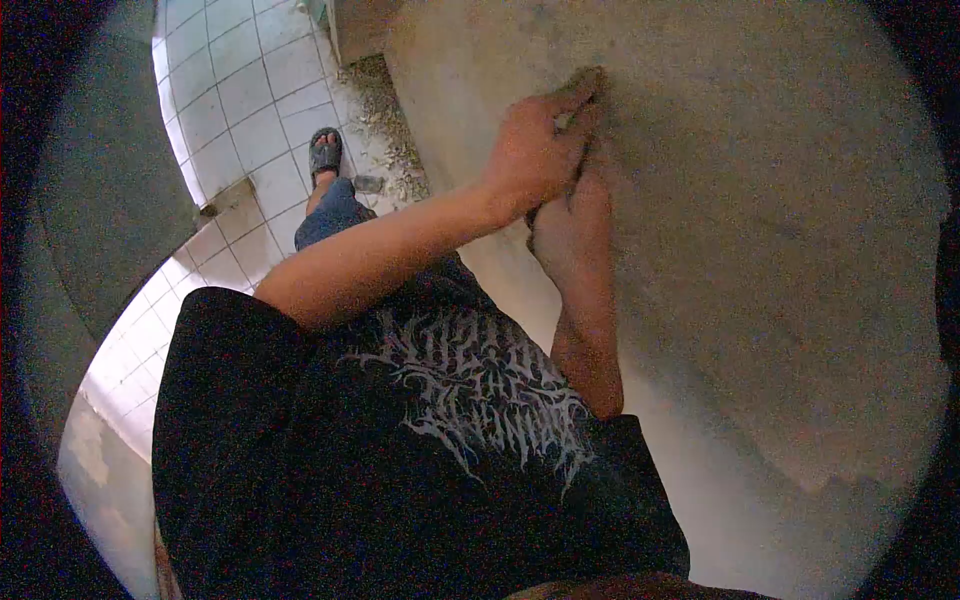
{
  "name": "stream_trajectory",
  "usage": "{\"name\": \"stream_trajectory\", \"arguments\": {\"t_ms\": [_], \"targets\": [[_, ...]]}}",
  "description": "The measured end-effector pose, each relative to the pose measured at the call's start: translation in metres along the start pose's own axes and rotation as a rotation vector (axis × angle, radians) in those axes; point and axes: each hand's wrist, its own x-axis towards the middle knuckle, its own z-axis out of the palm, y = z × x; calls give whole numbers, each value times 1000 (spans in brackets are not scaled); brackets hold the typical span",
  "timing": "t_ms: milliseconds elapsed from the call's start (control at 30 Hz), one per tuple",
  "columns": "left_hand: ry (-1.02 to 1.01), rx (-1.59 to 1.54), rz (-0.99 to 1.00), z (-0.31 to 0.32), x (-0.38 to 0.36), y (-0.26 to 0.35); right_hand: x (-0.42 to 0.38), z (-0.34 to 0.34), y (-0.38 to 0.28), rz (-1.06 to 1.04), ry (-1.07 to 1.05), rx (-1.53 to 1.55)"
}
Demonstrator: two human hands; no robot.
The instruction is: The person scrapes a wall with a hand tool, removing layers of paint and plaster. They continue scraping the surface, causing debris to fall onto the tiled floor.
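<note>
My left hand (540, 145) is closed, fingers curled and bunched together, in front of a grey-brown plastered surface (740, 210). Behind and against it is my right hand (585, 200), its fingers mostly covered by the left. The two hands overlap, with the wrists crossing close together. A small pale patch shows between the left thumb and fingers, and a thin dark edge runs below the left palm; I cannot tell what either hand grips. My forearms reach up from a black T-shirt (300, 450) with pale lettering.
White floor tiles (240, 90) run along the left, where a foot in a dark sandal (325, 152) stands. Crumbly debris (385, 120) lies at the base of the plastered surface. A dark grey panel (110, 180) fills the far left. The plaster ends in a ragged edge at lower right.
</note>
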Motion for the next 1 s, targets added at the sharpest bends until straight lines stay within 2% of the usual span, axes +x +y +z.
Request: {"name": "stream_trajectory", "arguments": {"t_ms": [133, 167, 200, 233, 300, 333, 400, 467, 533, 567, 600, 633, 700, 733, 800, 833, 900, 933, 1000], "targets": [[21, -55, 19, -2, -3, -3, -13, 1, -4, -131, 8, -12], [57, -16, 89, 8, 1, -18, 7, 2, 24, -303, 45, -35], [89, 23, 159, 8, 5, -21, 14, 5, 25, -472, 85, -57], [78, 28, 155, 9, 5, -24, 14, 5, 29, -461, 87, -49], [47, -13, -52, 10, 3, -24, 8, 0, 25, -409, 88, -207], [66, -12, -38, 9, 3, -20, 2, -3, 11, -433, 87, -208], [77, -43, 79, 17, 4, -15, -7, -12, -6, -99, -102, -3], [68, -67, 64, 15, 8, -14, -6, -12, -15, -84, -73, -74], [40, -99, 47, 16, -1, -13, -4, -12, 8, -52, -30, -143], [-22, -106, 23, 12, -4, -7, 6, -10, 34, -309, 87, -285], [-74, -111, 6, 8, -4, -3, 10, -8, 32, -577, 205, -423], [-61, -111, 14, 8, -7, -1, 8, -9, 31, -593, 204, -425], [-40, -105, 87, 11, -16, -2, -15, -13, 26, -374, 148, -349], [-34, -104, 91, 13, -23, -2, -19, -15, 28, -380, 147, -350], [-98, -127, -112, 16, -34, -4, -22, -15, 35, -149, -63, -190], [-99, -132, -116, 19, -37, -11, -24, -14, 40, -145, -63, -195], [-119, -262, -99, 22, -42, -19, -26, -12, 45, -349, -67, -172], [-121, -274, -105, 18, -41, -17, -27, -10, 40, -340, -67, -182], [-123, -144, -80, 8, -36, -12, -27, -4, 22, -126, -28, -113]]}}
